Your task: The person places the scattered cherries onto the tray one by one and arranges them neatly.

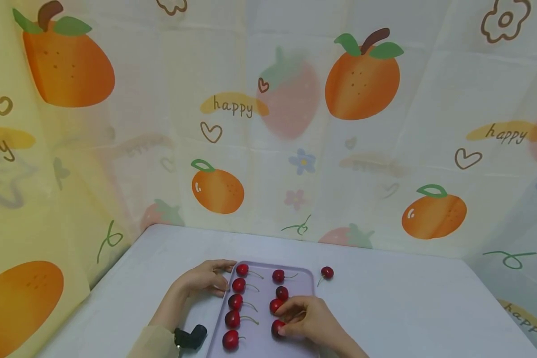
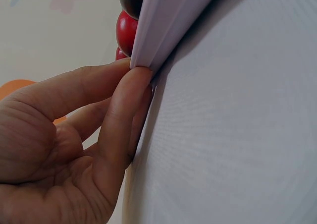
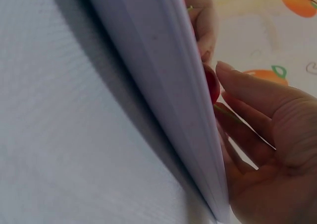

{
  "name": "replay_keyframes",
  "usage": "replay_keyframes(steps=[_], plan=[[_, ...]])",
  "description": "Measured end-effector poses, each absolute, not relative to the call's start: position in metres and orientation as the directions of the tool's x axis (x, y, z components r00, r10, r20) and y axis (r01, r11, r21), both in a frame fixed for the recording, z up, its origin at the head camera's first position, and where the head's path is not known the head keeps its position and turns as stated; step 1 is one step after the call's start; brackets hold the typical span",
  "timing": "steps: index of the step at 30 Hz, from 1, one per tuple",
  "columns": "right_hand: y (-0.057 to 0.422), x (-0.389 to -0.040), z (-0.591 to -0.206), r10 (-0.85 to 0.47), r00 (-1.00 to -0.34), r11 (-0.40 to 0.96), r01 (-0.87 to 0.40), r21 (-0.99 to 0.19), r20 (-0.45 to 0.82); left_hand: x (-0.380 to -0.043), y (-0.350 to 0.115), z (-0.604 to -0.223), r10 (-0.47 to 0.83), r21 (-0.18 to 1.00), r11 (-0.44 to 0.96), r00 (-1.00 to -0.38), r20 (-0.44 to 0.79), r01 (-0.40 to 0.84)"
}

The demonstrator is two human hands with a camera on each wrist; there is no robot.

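Note:
A pale purple tray (image 1: 257, 328) lies on the table with red cherries in two columns, their stems mostly pointing right. At its far left side, my left hand (image 1: 206, 277) holds the rim. Up close in the left wrist view, the thumb and a finger of that hand (image 2: 74, 140) meet at the tray edge (image 2: 158, 26). Over the right column, my right hand (image 1: 311, 320) has its thumb and fingers about a dark red cherry (image 1: 277, 328). This cherry (image 3: 212, 84) shows partly above the rim in the right wrist view. Another cherry (image 1: 276, 306) sits just beyond those fingers.
One loose cherry (image 1: 326, 272) lies on the white table (image 1: 407, 308), right of the tray. A black object (image 1: 191, 337) is at the left wrist. Behind the table hangs a fruit-printed curtain (image 1: 268, 164).

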State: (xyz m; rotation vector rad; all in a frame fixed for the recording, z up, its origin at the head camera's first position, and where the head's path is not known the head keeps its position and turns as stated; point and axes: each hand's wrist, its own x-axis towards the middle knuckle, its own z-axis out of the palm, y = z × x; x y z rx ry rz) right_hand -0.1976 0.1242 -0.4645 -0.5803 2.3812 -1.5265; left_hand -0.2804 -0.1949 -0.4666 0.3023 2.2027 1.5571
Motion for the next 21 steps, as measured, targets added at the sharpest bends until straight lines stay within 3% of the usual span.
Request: replay_keyframes(steps=[11, 21], plan=[[0.1265, -0.1984, -0.4618, -0.415, -0.909, 0.371, -0.204, -0.906, 0.034, -0.2801, -0.1948, -0.4664, 0.409, 0.936, 0.343, -0.886, -0.219, -0.073], [0.128, -0.1993, -0.4588, -0.261, -0.965, 0.428, -0.124, -0.895, 0.01, -0.2802, -0.1952, -0.465, 0.42, 0.94, 0.336, -0.882, -0.212, -0.066]])
